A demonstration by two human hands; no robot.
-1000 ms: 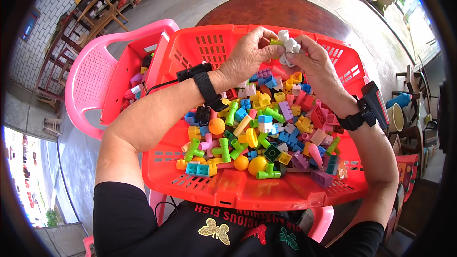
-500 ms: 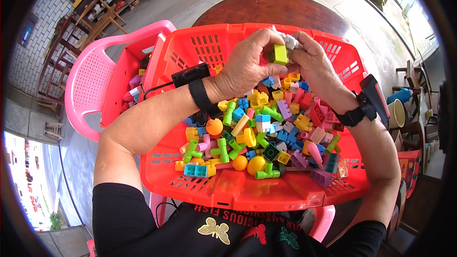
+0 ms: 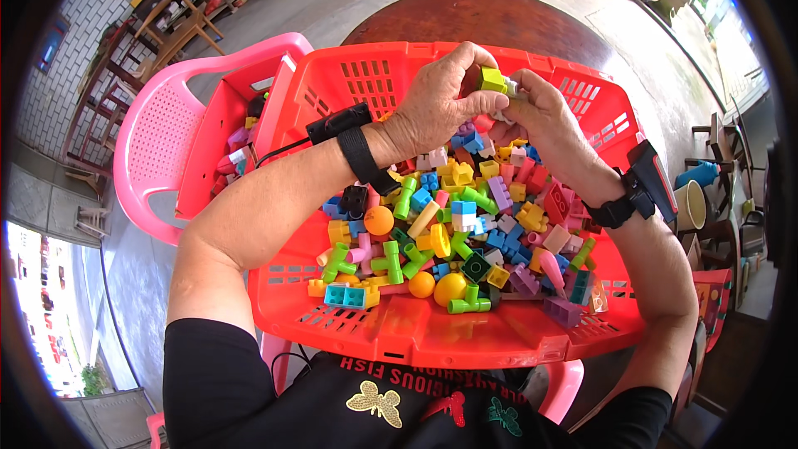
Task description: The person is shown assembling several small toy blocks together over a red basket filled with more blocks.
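Green block is pinched by left hand and right hand at red basket's far edge; the loose-brick heap is left unassembled.

A pink plastic chair stands at the left, a smaller red basket with a few toy pieces set on its seat; beyond lies a round dark wooden counter; wooden chairs and shelves line the tiled wall at upper left; at the right edge sit a cream mug and a blue object, too small to tell.
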